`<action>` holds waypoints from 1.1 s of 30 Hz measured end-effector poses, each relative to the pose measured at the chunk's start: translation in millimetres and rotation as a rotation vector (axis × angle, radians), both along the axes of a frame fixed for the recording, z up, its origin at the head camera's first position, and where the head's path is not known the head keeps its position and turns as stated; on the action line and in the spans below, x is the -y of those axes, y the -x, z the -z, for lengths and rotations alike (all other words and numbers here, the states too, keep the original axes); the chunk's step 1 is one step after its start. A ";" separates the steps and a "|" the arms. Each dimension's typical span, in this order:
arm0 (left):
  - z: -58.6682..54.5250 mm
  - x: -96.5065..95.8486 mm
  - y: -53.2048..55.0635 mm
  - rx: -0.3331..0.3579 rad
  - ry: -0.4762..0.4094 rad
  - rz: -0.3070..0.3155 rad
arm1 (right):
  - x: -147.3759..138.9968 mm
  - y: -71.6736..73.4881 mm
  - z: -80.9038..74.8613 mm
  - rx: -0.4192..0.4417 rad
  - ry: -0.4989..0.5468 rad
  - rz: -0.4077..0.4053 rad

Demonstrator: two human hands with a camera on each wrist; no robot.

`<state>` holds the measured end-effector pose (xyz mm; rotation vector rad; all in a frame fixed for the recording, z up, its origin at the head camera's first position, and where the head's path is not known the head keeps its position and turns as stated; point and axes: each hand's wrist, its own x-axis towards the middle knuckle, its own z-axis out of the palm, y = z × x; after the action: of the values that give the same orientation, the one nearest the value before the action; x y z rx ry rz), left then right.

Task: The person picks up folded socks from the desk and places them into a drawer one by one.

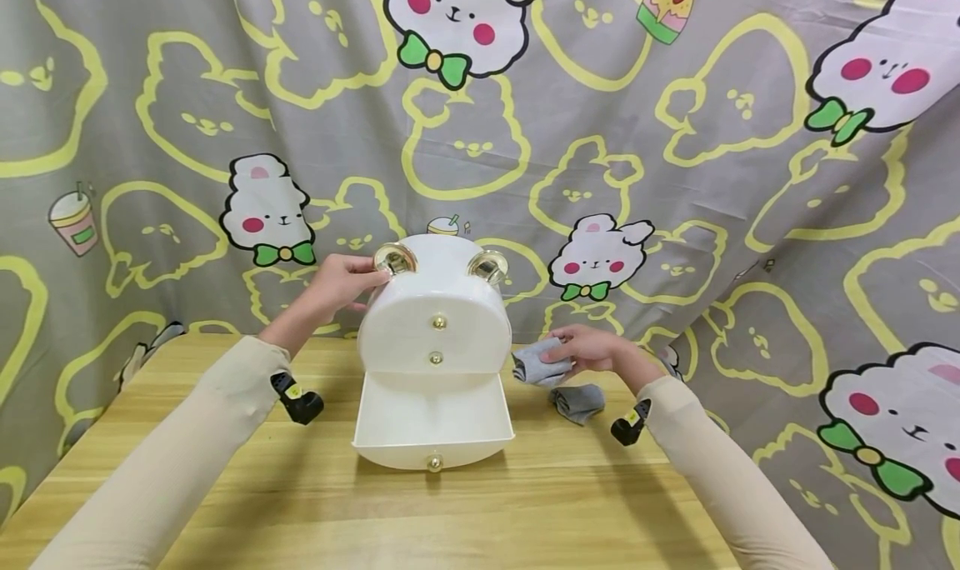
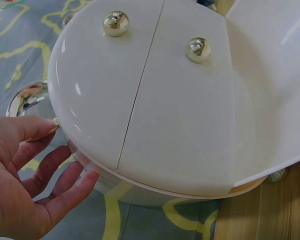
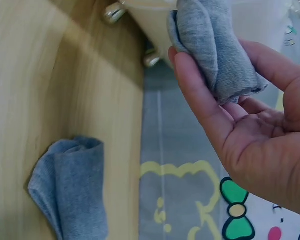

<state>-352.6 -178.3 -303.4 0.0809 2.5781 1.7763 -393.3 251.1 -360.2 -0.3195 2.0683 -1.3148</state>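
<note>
A white rounded drawer box [image 1: 435, 303] with gold knobs and two gold ear-like rings stands on the table. Its bottom drawer [image 1: 431, 412] is pulled out, with nothing inside; the two drawers above are closed. At the box's upper left, my left hand [image 1: 347, 285] pinches the gold ear [image 2: 30, 102] between thumb and index finger, the other fingers loosely spread beside the box wall. My right hand [image 1: 588, 349] holds a folded grey knit cloth [image 3: 215, 55] between thumb and fingers, just right of the box. A second folded grey cloth [image 3: 75, 187] lies on the table below it.
The wooden table [image 1: 285, 503] extends in front of the box and to both sides. Behind it hangs a grey curtain [image 1: 337, 137] with cartoon bears and rabbits, close to the table's back edge. Short gold feet [image 3: 152, 59] support the box.
</note>
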 end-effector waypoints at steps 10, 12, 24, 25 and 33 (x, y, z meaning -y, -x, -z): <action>-0.1 -0.3 0.0 -0.004 -0.006 -0.001 | 8.7 -20.2 -21.9 0.077 0.100 -0.044; -0.4 0.2 -0.2 -0.004 -0.006 -0.001 | 15.1 -26.3 -24.4 0.093 0.123 -0.045; 0.7 -0.9 -0.6 -0.004 -0.006 0.001 | 74.1 -52.3 -24.6 0.164 0.164 -0.034; 0.6 -1.3 -0.9 -0.005 -0.007 0.000 | 79.2 -53.6 -24.0 0.167 0.163 -0.036; -0.8 0.2 -2.7 -0.008 -0.016 0.008 | 117.1 -62.7 -14.9 0.169 0.108 -0.049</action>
<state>-350.0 -178.6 -302.7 0.0981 2.5651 1.7979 -330.6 133.9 -345.3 -0.2936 1.8423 -1.3785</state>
